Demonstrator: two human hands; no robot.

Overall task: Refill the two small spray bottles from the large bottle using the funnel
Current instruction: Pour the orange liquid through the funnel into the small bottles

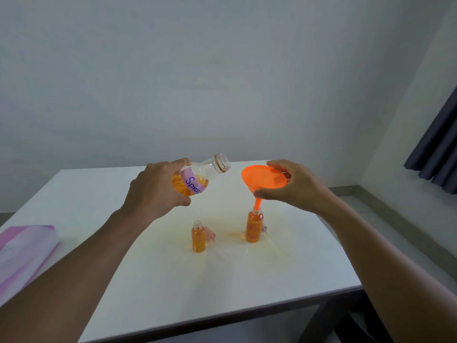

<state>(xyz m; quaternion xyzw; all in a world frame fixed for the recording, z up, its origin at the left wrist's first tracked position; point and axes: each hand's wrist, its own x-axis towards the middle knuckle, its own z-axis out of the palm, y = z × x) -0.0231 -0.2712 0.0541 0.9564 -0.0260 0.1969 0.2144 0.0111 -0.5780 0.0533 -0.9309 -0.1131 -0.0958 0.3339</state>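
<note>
A plain pale wall fills the back under soft, even light. The white surface stands in a corner. A dark curtain hangs at the right above grey floor. A pink-and-white cloth lies at the left edge.

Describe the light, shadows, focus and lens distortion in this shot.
Head view: soft, dim, even light, with no hard shadows or glare; the liquid casts an orange-yellow tint on the table around the open small bottle and the small bottle under the funnel. Head view: the wide lens tilts the curtain and enlarges the left forearm and right forearm; the large bottle has sharp lettering.
</note>
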